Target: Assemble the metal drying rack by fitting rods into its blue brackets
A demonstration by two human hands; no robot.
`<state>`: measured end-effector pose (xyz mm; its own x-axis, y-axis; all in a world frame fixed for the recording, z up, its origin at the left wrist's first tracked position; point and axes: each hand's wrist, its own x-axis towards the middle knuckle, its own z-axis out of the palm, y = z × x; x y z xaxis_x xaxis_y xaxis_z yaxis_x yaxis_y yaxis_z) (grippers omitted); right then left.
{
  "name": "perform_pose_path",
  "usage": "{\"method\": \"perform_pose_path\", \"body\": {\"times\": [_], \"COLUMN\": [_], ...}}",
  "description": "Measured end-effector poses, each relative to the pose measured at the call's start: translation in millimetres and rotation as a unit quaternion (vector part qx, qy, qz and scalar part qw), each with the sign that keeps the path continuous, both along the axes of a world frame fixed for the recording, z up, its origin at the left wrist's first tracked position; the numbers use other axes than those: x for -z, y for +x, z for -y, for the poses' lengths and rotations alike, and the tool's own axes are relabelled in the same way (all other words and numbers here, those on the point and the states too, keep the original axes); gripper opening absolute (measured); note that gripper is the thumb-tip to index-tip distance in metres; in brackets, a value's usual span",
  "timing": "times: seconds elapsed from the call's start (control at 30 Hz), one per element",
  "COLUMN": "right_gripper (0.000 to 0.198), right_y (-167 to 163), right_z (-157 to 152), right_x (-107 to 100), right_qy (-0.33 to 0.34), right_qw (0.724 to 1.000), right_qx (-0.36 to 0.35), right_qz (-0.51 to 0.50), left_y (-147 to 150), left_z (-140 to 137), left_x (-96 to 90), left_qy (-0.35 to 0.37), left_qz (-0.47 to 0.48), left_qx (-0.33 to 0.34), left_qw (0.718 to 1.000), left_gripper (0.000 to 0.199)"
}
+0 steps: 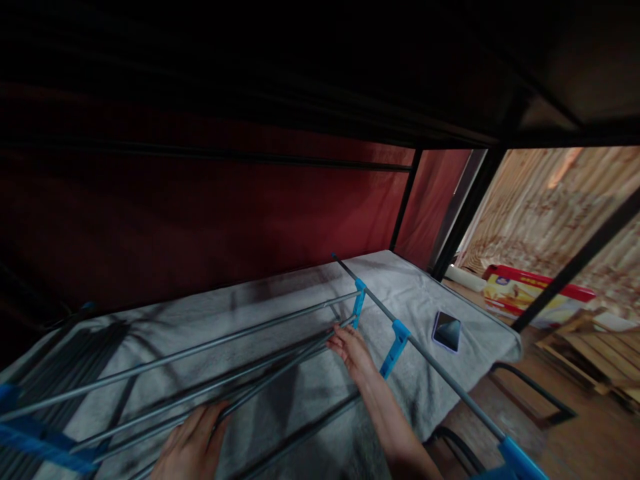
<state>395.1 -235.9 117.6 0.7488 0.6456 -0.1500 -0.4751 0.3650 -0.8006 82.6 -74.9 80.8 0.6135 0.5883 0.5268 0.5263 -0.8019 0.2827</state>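
Observation:
A thin grey metal rod (pixel 280 375) slants between my two hands. My left hand (pixel 193 443) is closed around its nearer end, low in the picture. My right hand (pixel 350 350) pinches the far end, close beside a blue plastic connector (pixel 359 303). Several other grey rods run alongside, between that connector and a blue plastic piece (pixel 45 440) at the lower left. A second blue connector (pixel 396 348) sits on the long cross tube (pixel 440 365) to the right of my right hand. My right fingers hide the exact tip of the held rod.
The frame parts rest on a grey blanket (pixel 400 287). A bundle of dark rods (pixel 90 360) lies at left, and a phone (pixel 447 331) at right. Black bunk posts (pixel 470 207) and a low dark overhead deck surround me. A wooden pallet (pixel 600 347) stands on the floor.

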Motion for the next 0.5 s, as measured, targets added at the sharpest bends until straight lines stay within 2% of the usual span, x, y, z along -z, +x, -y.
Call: {"method": "perform_pose_path", "body": {"times": [0.17,0.27,0.5], "right_gripper": [0.044,0.048,0.042], "right_y": [10,14,17], "right_z": [-7,-10,-15], "right_x": [3,5,5], "right_qy": [-0.002,-0.005,-0.012], "right_qw": [1.000,1.000,0.999], "right_qx": [0.014,0.020,0.034], "right_qz": [0.002,-0.004,-0.030], "left_y": [11,15,20], "left_z": [-1,-4,-9], "left_x": [0.7,6.0,12.1], "left_qy": [0.031,0.033,0.026], "left_qz": [-0.028,-0.022,-0.002], "left_qx": [0.011,0.006,-0.005], "left_qw": [0.999,0.999,1.000], "left_gripper": [0.048,0.047,0.043]}}
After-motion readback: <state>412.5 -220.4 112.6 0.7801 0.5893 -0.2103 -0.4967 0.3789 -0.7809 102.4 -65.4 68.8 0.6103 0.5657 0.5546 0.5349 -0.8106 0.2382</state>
